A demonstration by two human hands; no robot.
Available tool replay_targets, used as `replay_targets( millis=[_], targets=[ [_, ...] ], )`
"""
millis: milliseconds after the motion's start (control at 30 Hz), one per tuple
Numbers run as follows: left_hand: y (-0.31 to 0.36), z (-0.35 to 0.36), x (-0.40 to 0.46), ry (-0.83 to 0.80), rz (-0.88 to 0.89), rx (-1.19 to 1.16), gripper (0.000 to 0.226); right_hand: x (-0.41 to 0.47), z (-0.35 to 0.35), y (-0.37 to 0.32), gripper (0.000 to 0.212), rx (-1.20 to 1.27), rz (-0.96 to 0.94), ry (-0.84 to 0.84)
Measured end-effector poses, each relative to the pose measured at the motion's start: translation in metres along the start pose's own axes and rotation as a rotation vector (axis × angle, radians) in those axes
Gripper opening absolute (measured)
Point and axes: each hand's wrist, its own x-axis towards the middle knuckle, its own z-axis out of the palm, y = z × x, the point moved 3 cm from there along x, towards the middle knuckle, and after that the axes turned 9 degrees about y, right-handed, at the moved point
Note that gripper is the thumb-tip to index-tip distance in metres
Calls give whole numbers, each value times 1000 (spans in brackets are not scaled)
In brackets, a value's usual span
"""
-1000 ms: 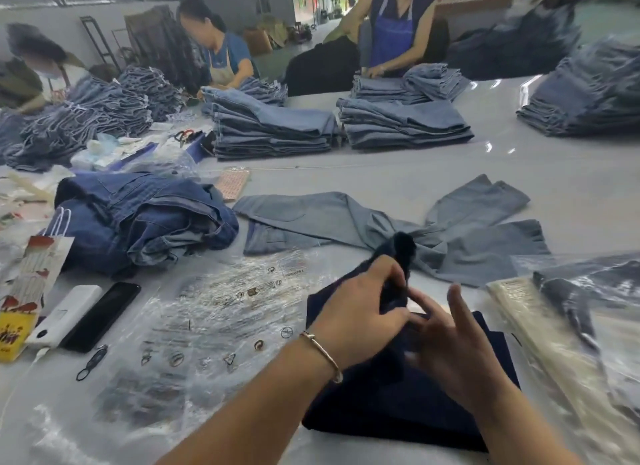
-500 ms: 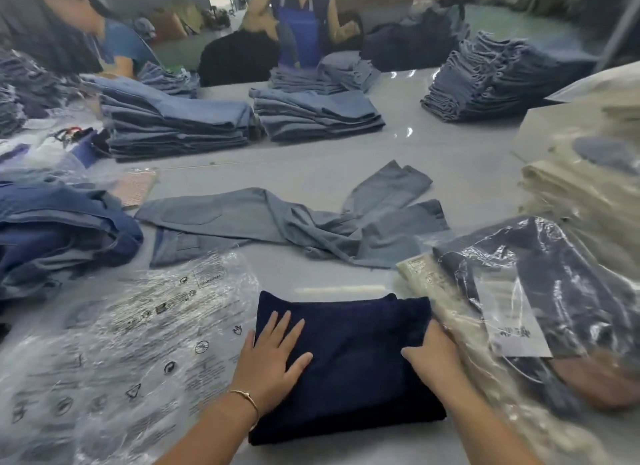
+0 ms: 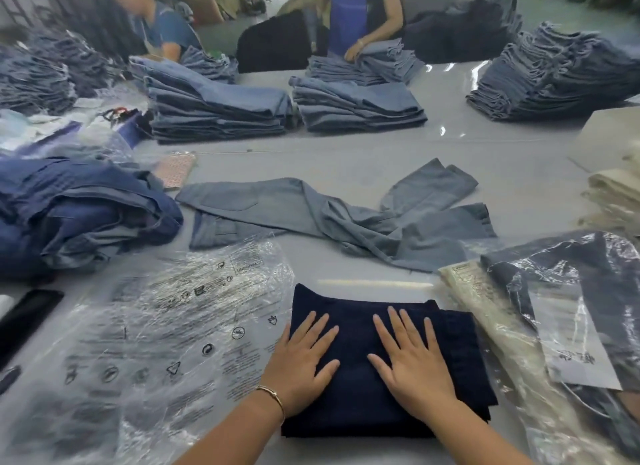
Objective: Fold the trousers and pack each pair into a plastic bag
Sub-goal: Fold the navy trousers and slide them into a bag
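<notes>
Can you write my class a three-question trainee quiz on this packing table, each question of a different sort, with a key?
1. True or false: both hands lie flat on the folded navy trousers.
2. Multiple choice: the empty printed plastic bags lie (A) left of the navy trousers, (B) on top of them, (C) under the grey stacks at the far side.
3. Fill in: the unfolded pair spread beyond the navy trousers is light ____.

Key
1. True: the left hand and right hand press down with straight fingers.
2. A
3. Grey-blue
</notes>
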Motion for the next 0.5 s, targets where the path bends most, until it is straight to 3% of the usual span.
replay_targets(
  millis=[67, 133, 233, 367, 500],
  targets=[
    [-16, -13, -16, 30, 24, -146, 54, 2, 0, 0, 67, -16, -1, 1],
    [-45, -34, -44, 97, -90, -283, 45, 2, 1, -1, 66, -30, -2, 14],
    [-86, -59, -97, 170, -183, -216, 25, 2, -1, -4, 68, -77, 10, 30],
    [-98, -61, -144, -62, -84, -135, 59, 18, -18, -6, 85, -135, 17, 27],
    [-89, -61, -155, -15, 38, -66, 48, 48, -40, -1, 110, -52, -22, -58]
  ],
)
